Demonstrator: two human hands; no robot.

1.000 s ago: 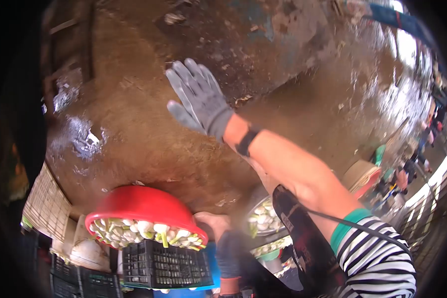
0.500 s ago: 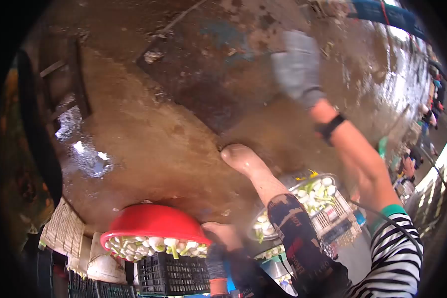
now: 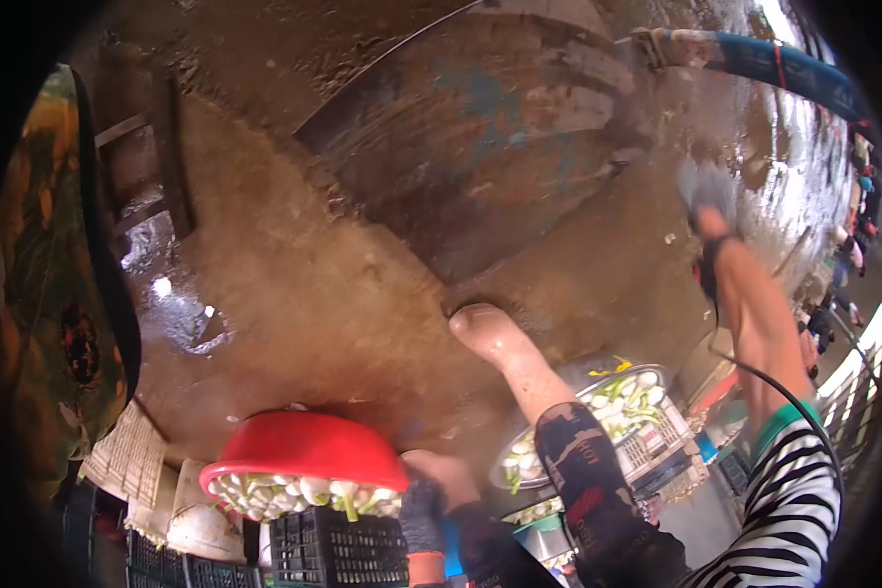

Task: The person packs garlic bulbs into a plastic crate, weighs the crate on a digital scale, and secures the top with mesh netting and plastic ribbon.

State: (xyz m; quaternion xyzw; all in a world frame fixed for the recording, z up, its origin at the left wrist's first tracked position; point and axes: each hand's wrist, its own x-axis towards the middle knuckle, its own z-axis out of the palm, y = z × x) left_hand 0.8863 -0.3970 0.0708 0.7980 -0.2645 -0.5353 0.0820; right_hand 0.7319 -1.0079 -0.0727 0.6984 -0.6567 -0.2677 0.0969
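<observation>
My right hand (image 3: 708, 191), in a grey glove and smeared by motion, is over the wet floor at the upper right, away from the containers; its fingers cannot be made out. Low in the view, my left hand (image 3: 422, 517) wears a dark grey glove. It is beside the right end of a tilted red basin (image 3: 309, 446), its fingers too unclear to show a grip. White bulbs with green stems (image 3: 314, 490) fill the basin's lower side.
A black crate (image 3: 338, 549) stands below the basin. More bulbs lie in a metal basin (image 3: 510, 472) beyond my bare feet and legs. A metal plate (image 3: 461, 147) covers part of the floor; a blue pipe (image 3: 794, 73) crosses the upper right. Distant people are at the right.
My right hand has swung from the upper middle to the right. The view has shifted, showing more of the floor plate and of one bare foot. My left hand remains near the red basin.
</observation>
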